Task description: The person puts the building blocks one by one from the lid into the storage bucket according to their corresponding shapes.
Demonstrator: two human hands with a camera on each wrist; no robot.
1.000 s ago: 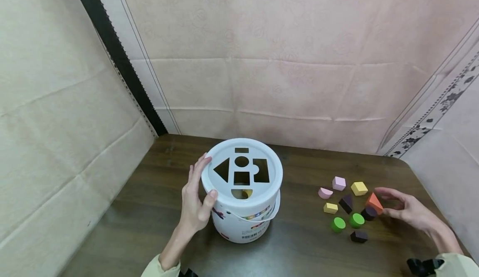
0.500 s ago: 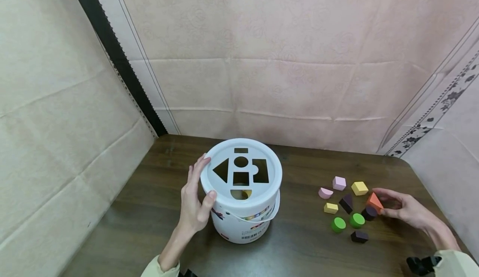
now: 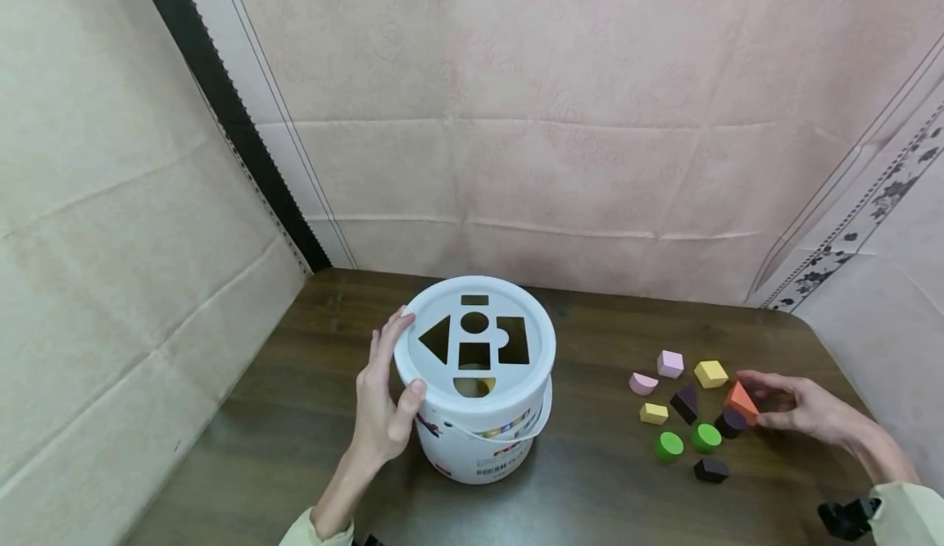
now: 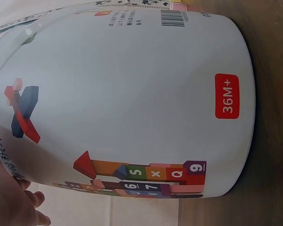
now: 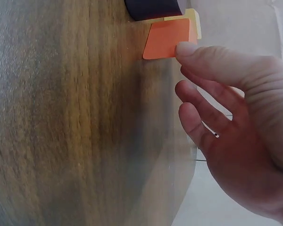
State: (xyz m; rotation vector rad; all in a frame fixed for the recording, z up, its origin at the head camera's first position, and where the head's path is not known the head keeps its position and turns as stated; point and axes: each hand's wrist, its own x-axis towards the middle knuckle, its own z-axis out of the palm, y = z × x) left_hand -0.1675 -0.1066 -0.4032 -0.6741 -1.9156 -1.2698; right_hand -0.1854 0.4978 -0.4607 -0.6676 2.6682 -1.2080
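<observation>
Pinching orange block (image 3: 741,403): right grip (image 3: 811,408). Left grip (image 3: 381,407): spread, touching bucket (image 3: 460,454).

White bucket (image 3: 460,449) stands lidded — orange triangular block (image 3: 741,402) to its right.

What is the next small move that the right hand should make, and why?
Perhaps lift the orange block straight up: the right hand seems to pinch it, and the dark cylinder sits close beside it on the table, so sliding might bump the dark cylinder.

Bucket (image 3: 472,460) on table (image 3: 295,415), left of blocks (image 3: 684,403); lid (image 3: 484,337) on bucket; cloth (image 3: 472,177) behind.
</observation>
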